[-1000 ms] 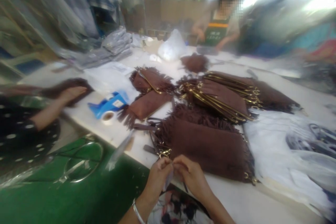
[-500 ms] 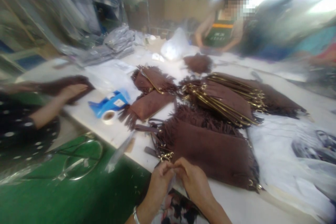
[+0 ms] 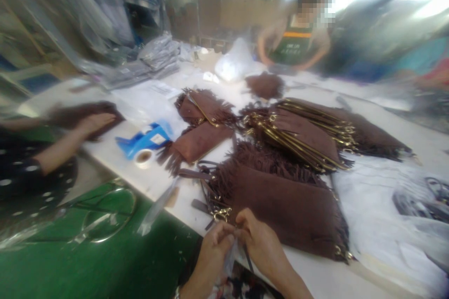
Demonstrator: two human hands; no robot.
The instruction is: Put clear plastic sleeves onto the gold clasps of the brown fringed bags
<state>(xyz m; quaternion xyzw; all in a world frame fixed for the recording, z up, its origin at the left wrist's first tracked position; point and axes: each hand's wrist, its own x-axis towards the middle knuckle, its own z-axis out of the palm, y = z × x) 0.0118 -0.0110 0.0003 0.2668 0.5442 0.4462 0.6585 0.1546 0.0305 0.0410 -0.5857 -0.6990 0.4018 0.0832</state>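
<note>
My left hand (image 3: pixel 213 252) and my right hand (image 3: pixel 261 245) meet at the table's front edge, fingertips pinched together. Between them hangs a piece of clear plastic film (image 3: pixel 230 261), gripped by both hands as far as I can see. A thin dark strap (image 3: pixel 249 262) hangs beside the film under my right hand; its upper end is hidden. Just beyond my fingers lies a brown fringed bag (image 3: pixel 284 205) with gold clasps (image 3: pixel 222 215) at its left end, its fringe spread along the far side.
Stacked brown bags with gold zippers (image 3: pixel 301 135) lie beyond, with smaller fringed pouches (image 3: pixel 205 142) to their left. A tape roll (image 3: pixel 144 159) sits by a blue packet (image 3: pixel 149 139). White plastic (image 3: pixel 372 201) covers the right. Co-workers are at left and across the table.
My fingertips have shifted slightly down, and my right index finger has lifted a little. More of the clear film and the dark strap shows below my hands. The person opposite has spread their arms.
</note>
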